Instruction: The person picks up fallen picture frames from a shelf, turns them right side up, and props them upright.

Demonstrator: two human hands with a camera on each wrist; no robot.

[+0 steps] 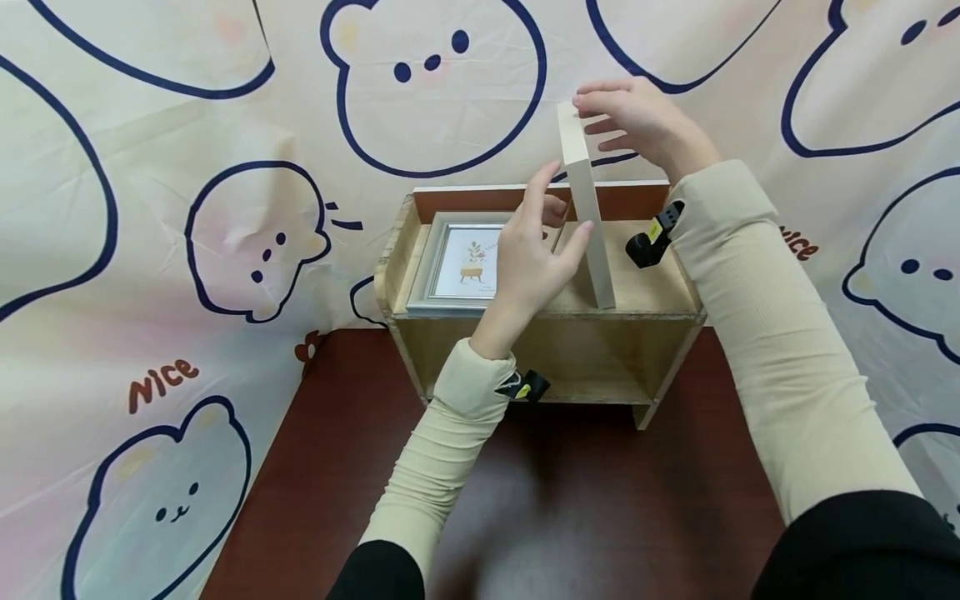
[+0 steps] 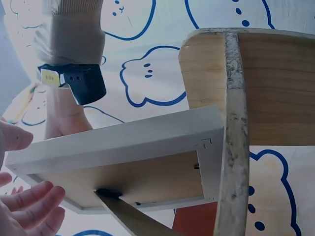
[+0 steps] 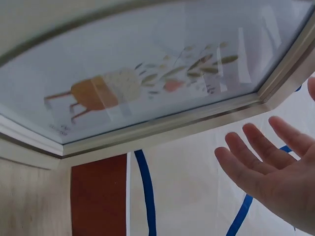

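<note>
A white picture frame (image 1: 592,225) stands upright, edge-on to the head view, on top of a wooden shelf (image 1: 652,300). Its brown backing (image 2: 162,177) faces my left hand, with a support leg (image 2: 133,211) swung out from it. The glazed front, showing a potted plant print (image 3: 108,91), faces the right-hand side. My left hand (image 1: 528,262) hovers on the backing side, fingers spread and loosely bent, holding nothing. Up at the frame's top corner is my right hand (image 1: 637,121), fingers extended and apart, fingertips close by the edge without gripping.
A second, silver-grey frame (image 1: 427,287) with a similar plant print lies to the left on the shelf top, partly behind my left hand. The shelf has raised wooden sides and stands on a dark red-brown table (image 1: 600,500). A bear-patterned cloth (image 1: 442,117) hangs behind.
</note>
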